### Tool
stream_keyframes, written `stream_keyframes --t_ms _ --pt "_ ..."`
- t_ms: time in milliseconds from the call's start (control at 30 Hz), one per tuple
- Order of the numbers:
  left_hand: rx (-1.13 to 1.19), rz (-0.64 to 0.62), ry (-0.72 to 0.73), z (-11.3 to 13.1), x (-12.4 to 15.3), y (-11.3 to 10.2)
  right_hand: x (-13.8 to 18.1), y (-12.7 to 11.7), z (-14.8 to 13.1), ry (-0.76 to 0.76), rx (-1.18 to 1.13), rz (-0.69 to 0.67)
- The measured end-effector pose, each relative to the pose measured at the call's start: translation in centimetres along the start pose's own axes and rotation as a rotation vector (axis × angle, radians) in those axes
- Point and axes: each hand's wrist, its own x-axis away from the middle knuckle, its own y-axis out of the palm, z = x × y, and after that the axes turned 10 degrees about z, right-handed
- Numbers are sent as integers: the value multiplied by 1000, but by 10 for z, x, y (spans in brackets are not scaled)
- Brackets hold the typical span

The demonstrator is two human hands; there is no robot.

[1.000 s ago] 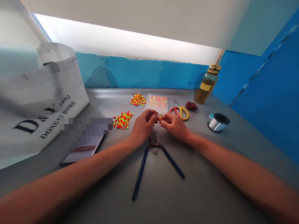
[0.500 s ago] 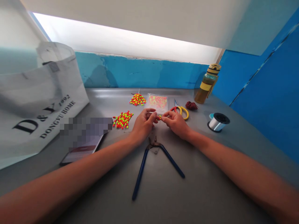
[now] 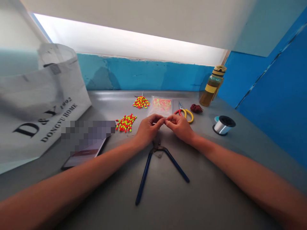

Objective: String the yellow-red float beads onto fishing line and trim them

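My left hand (image 3: 149,127) and my right hand (image 3: 178,125) meet fingertip to fingertip above the table, both closed in a pinch. A small red-and-yellow bead showed at the left fingertips a moment ago; the fingers now cover it. What the right fingers pinch is too small to make out. Right below the hands lie pliers with blue handles (image 3: 176,164), their handles spread and jaws partly behind my left hand. Left of my hands is a loose pile of red-and-yellow beads (image 3: 126,123). Beyond them lies a clear plastic bag of similar beads (image 3: 162,104).
A second bead bunch (image 3: 141,102) lies farther back. Scissors with red and yellow handles (image 3: 188,115), a dark red bundle (image 3: 196,108), a spool of clear line (image 3: 224,125) and a bottle (image 3: 212,88) stand rightward. At left are a tablet-like device (image 3: 87,153) and a white bag (image 3: 48,111).
My fingertips have come together, and the bead that showed between them is now hidden. My left fingers have shifted slightly right; the things on the table have not moved.
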Motion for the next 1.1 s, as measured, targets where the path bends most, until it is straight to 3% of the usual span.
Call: stream_keyframes --t_ms 200,367,467,600,700,833,1100 --pt "49 20 -47 1 -2 1 -5 -6 -6 -45 -25 -66" --pt "125 -2 -64 3 -1 2 -17 -24 -17 -40 90 -172" --pt "116 -12 -51 3 0 2 -23 -35 -29 50 92 -247" --pt "106 -4 -30 2 -1 2 -27 -47 -45 222 102 -463" --pt "109 -17 -28 1 -1 3 -30 -54 -52 230 157 -402" --pt "89 -48 3 2 1 3 -31 -54 -51 105 188 -268" --pt "67 -118 63 6 6 1 -18 -32 -43 -30 -16 -269"
